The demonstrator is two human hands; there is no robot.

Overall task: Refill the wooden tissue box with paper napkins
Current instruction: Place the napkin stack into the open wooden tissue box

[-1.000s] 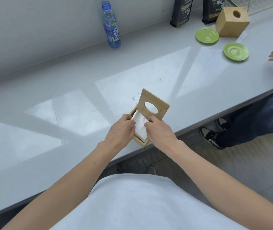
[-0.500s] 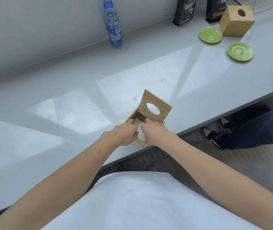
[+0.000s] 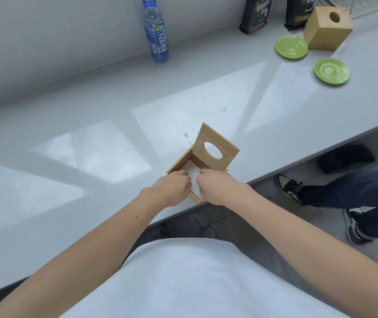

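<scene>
An open wooden tissue box (image 3: 178, 163) stands on the grey counter (image 3: 114, 106), close to its front edge. Its lid (image 3: 225, 146), with an oval hole, stands tilted up at the far side. A white stack of paper napkins (image 3: 193, 173) sits inside the box. My left hand (image 3: 169, 191) and my right hand (image 3: 218, 187) are side by side over the near half of the box. The curled fingers of both reach down inside, holding the stack at its left and right sides. The fingertips are hidden in the box.
A blue water bottle (image 3: 157, 34) stands by the wall. At the far right are a second wooden tissue box (image 3: 328, 31), two green saucers (image 3: 291, 47) (image 3: 331, 71) and black bags (image 3: 254, 13). Another person's legs (image 3: 355, 187) are below the counter's edge on the right.
The napkin stack has gone from sticking out above the rim to lying low inside the box, and both hands moved down with it. The other person's hand left the counter.
</scene>
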